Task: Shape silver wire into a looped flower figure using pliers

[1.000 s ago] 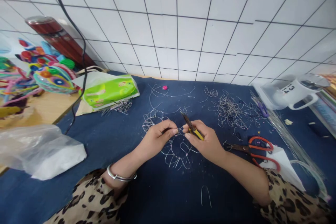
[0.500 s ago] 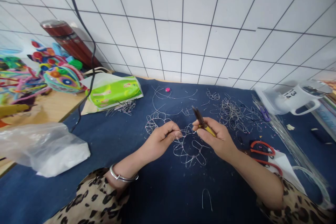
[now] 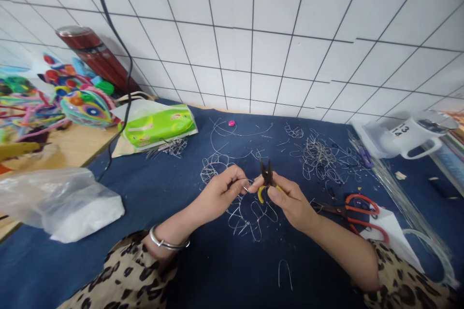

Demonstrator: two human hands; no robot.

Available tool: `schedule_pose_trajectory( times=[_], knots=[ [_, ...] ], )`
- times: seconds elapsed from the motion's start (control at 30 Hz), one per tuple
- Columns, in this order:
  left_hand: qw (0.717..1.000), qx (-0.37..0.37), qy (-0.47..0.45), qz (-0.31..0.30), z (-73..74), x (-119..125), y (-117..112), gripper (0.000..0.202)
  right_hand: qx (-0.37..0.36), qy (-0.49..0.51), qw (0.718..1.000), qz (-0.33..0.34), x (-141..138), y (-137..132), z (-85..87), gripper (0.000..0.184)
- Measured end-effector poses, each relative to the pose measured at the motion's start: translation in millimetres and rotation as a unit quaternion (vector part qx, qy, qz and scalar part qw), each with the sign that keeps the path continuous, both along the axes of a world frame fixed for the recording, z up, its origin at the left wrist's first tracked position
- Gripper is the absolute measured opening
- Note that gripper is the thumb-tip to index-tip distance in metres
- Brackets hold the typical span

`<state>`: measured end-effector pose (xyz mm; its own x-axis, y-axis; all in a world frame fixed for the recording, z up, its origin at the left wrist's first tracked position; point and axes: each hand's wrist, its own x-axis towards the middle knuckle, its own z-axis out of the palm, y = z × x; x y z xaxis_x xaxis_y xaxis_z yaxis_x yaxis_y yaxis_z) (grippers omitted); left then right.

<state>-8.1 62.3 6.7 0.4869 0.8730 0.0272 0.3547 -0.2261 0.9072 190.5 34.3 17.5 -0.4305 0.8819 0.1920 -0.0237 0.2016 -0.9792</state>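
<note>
My left hand (image 3: 224, 192) pinches silver wire between thumb and fingertips, at the top of a flower-like ring of wire loops (image 3: 248, 222). Close beside it, my right hand (image 3: 292, 199) is closed on small yellow-handled pliers (image 3: 267, 175), whose dark jaws point away from me and stand apart. The right fingertips come near the wire at my left fingers; whether they touch it I cannot tell. The ring hangs or rests just below both hands over the dark blue cloth (image 3: 203, 270). Behind my left hand lies another looped wire piece (image 3: 213, 168).
Tangled wire (image 3: 319, 157) and red-handled scissors (image 3: 362, 210) lie to the right, near long straight wires (image 3: 402, 193) and a white mug (image 3: 416, 133). Leftward are a green tissue pack (image 3: 159, 125), a plastic bag (image 3: 72, 207) and a hanging black cable (image 3: 116, 34). A bent wire (image 3: 285, 273) lies in front.
My right hand has moved left toward my left hand, and the pliers have turned so their jaws show spread. The wire ring has shifted left and slightly nearer to me.
</note>
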Motion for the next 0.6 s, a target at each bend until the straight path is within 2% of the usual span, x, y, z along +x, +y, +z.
schedule_pose_trajectory(
  times=[0.1,0.2,0.3,0.37,0.4,0.47,0.53,0.6],
  knots=[
    [1.000,0.007,0.010,-0.007,1.4,-2,0,0.012,-0.008,0.042,0.999,-0.015,-1,1,-4.9,0.027],
    [1.000,0.016,0.012,-0.020,3.0,-3,1,0.013,0.020,0.053,0.998,-0.037,7,3,1.0,0.027],
    [0.999,0.024,0.012,-0.022,4.9,-5,2,0.014,0.077,0.002,0.996,-0.039,24,6,23.2,0.028],
    [1.000,0.024,-0.001,-0.020,6.0,-6,3,0.014,0.140,-0.126,0.982,-0.021,36,7,42.5,0.027],
    [0.999,0.022,-0.012,-0.020,6.6,-7,3,0.014,0.193,-0.200,0.960,0.009,40,8,51.1,0.027],
    [0.999,0.018,-0.033,-0.028,8.0,-7,3,0.014,0.261,-0.344,0.901,0.050,46,8,62.9,0.026],
    [0.998,0.018,-0.042,-0.038,9.3,-7,3,0.015,0.299,-0.456,0.837,0.043,45,8,65.6,0.026],
    [0.998,0.023,-0.041,-0.040,10.3,-7,3,0.016,0.323,-0.521,0.790,0.027,40,7,61.5,0.025]
  ],
)
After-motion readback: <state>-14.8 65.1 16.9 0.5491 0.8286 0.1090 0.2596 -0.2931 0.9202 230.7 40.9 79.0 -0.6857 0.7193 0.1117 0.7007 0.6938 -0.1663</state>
